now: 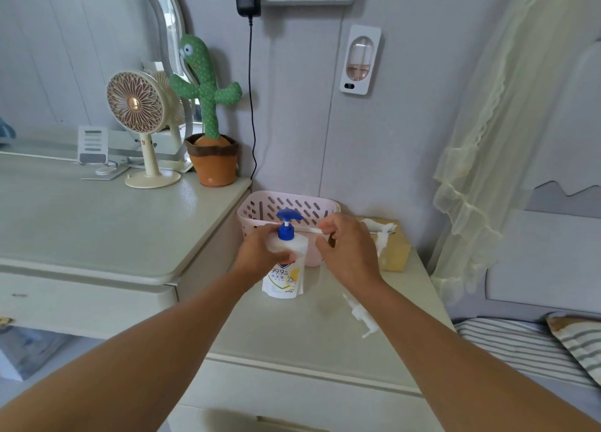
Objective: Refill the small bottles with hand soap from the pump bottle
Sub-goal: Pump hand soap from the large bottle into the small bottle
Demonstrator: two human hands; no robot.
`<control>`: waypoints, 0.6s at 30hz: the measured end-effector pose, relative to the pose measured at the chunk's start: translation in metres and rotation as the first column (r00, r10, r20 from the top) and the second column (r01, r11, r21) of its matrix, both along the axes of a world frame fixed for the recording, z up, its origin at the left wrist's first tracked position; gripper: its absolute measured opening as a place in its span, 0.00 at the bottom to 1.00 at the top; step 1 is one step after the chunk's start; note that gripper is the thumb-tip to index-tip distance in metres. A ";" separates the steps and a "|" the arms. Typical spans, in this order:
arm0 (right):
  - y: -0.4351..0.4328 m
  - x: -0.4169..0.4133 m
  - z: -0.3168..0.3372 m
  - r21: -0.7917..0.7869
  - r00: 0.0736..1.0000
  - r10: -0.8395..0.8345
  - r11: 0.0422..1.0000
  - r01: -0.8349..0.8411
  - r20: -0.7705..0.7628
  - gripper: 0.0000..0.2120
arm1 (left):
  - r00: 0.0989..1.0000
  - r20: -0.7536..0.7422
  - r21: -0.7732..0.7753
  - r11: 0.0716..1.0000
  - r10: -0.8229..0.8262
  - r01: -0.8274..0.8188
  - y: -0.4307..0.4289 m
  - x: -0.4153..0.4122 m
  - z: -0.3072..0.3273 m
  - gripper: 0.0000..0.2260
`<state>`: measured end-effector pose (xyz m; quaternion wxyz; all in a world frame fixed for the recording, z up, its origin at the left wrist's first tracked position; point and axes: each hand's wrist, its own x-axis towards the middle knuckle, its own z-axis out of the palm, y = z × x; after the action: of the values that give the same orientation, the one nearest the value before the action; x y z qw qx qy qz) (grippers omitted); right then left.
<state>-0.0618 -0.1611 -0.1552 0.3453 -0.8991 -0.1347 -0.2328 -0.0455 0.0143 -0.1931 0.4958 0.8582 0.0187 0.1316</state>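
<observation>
Pump bottle upright between both hands

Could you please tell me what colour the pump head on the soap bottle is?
The pump head is blue, seen best in the head view.

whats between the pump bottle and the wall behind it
A pink slotted basket sits between the pump bottle and the wall, as the head view shows.

The right hand hides whatever its fingers enclose; the left hand covers the pump bottle's shoulder.
</observation>
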 end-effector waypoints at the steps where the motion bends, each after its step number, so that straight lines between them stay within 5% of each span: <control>1: 0.002 0.001 0.002 -0.010 1.000 0.002 1.000 -0.002 -0.015 0.09 | 1.000 0.005 -0.013 1.000 0.004 -0.004 0.001 0.000 0.000 0.26; 18: 0.034 -0.015 0.008 -0.056 0.985 0.006 0.998 -0.016 -0.175 0.23 | 1.000 -0.017 0.007 1.000 -0.014 0.014 0.014 -0.025 -0.006 0.26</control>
<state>-0.0772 -0.1269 -0.1469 0.3310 -0.9249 -0.1157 -0.1473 -0.0708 0.0280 -0.1992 0.4934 0.8612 0.0165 0.1208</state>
